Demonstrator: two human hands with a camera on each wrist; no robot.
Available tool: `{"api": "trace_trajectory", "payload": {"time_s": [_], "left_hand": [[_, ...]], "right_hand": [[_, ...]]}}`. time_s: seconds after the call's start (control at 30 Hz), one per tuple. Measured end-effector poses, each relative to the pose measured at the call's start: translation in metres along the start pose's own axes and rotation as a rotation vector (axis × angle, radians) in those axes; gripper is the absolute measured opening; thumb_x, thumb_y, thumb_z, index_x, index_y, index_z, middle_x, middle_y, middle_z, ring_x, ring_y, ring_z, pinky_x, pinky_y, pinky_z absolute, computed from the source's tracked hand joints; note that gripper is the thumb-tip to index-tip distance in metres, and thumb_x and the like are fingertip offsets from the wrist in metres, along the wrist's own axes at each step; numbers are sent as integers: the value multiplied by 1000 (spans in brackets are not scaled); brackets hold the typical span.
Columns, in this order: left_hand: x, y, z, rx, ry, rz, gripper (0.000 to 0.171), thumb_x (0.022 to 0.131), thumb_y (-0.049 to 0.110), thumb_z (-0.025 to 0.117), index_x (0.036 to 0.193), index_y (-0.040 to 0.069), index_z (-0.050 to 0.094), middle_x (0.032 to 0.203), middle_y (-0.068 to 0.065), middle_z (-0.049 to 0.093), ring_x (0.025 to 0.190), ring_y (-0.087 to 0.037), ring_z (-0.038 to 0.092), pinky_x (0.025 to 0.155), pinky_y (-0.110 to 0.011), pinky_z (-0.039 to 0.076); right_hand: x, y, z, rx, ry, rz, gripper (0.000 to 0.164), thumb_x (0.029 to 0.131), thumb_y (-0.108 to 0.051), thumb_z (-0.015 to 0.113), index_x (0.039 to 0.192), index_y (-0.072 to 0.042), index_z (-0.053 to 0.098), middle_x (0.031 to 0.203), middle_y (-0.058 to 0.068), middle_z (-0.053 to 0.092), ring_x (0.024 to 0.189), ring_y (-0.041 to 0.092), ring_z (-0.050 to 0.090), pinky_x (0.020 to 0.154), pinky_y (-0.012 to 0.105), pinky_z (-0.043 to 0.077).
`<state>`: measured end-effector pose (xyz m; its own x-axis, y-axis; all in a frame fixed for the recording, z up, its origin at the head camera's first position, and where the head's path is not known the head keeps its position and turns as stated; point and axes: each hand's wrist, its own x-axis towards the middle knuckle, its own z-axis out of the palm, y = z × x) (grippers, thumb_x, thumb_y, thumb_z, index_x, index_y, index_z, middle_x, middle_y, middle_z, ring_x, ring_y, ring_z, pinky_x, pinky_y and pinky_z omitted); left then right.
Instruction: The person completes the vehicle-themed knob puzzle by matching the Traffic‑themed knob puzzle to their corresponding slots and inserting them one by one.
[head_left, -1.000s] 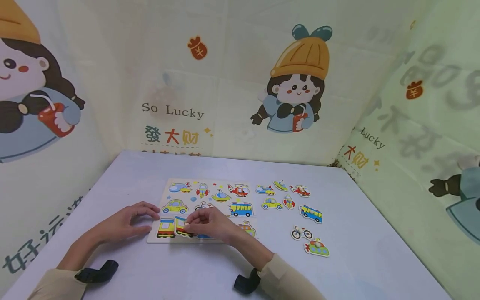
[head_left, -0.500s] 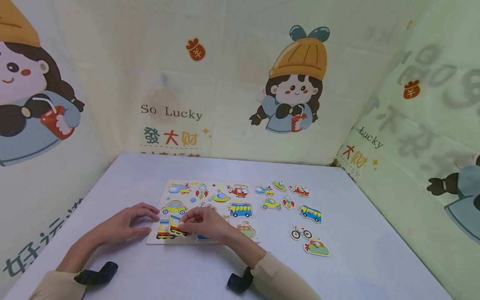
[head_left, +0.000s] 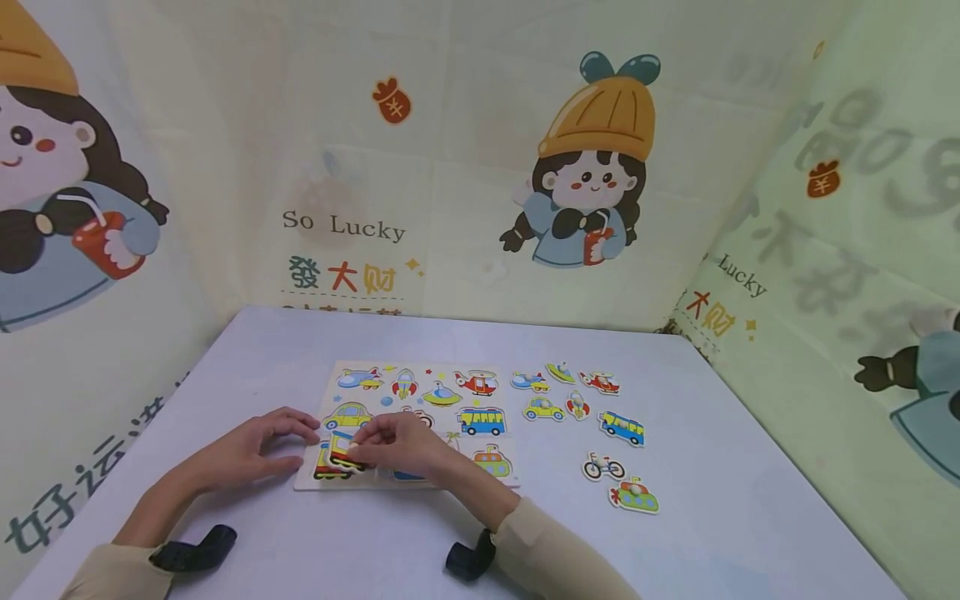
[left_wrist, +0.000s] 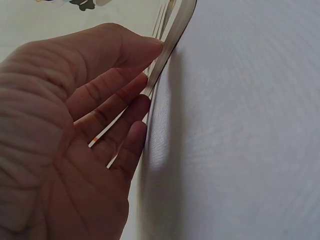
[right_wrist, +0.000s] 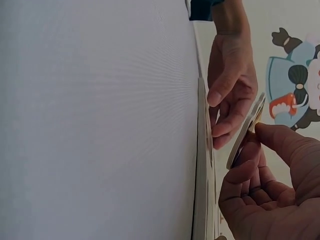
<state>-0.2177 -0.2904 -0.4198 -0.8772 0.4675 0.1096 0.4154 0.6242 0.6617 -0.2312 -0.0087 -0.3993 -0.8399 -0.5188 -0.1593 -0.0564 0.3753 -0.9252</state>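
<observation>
My right hand [head_left: 408,446] pinches a train puzzle piece [head_left: 341,450] by its knob, over the lower left of the wooden puzzle board [head_left: 303,482]. In the right wrist view the piece [right_wrist: 245,132] is tilted and held apart from the board. Partly covered by it is a printed train picture [head_left: 324,468]. At the board's left edge rests my left hand [head_left: 258,446], fingers loosely bent, holding nothing. Its thumb and fingertips touch or nearly touch the board's edge [left_wrist: 170,42] in the left wrist view. My right hand hides part of the board's middle and lower row.
Right of the board lie several loose pieces, among them a car [head_left: 543,407], a bus [head_left: 622,428], a bicycle [head_left: 603,466] and a submarine [head_left: 634,496]. The white table [head_left: 360,542] ends at a printed cloth backdrop [head_left: 450,208].
My right hand has moved a little left with the train piece, from beside the printed train to partly over it. The left hand stays at the board's edge.
</observation>
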Motion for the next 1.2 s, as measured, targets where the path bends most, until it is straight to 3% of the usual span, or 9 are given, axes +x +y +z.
{"api": "trace_trajectory", "payload": {"time_s": [0.3,0.7,0.93,1.2], "left_hand": [[-1,-2,0,12,5,29,26,89,29,80,114,29,72,130,0,63,124,-8,53,102,-16,41],[0,1,-2,17,-12,9,25,89,28,79,113,28,71,131,1,62,126,-22,54,104,-21,42],[0,1,-3,0,-14,-3,25,89,28,79,113,28,71,132,0,62,127,-21,53,104,-19,41],[-1,2,-2,-10,-10,6,26,89,27,79,114,27,71,131,0,62,126,-18,53,103,-16,39]], "right_hand": [[8,-3,7,-29,-1,1,10,91,-26,79,95,-18,74,81,-7,70,74,6,61,68,19,45],[14,-10,15,-138,-12,-38,11,89,-24,81,88,-17,73,71,-8,66,65,4,57,62,18,41],[20,-10,17,-243,-54,-99,9,90,-19,79,91,-12,73,70,-10,64,64,1,55,61,16,41],[20,-14,19,-340,-51,-95,10,91,-20,79,88,-13,72,68,-10,61,64,1,52,60,15,40]]}}
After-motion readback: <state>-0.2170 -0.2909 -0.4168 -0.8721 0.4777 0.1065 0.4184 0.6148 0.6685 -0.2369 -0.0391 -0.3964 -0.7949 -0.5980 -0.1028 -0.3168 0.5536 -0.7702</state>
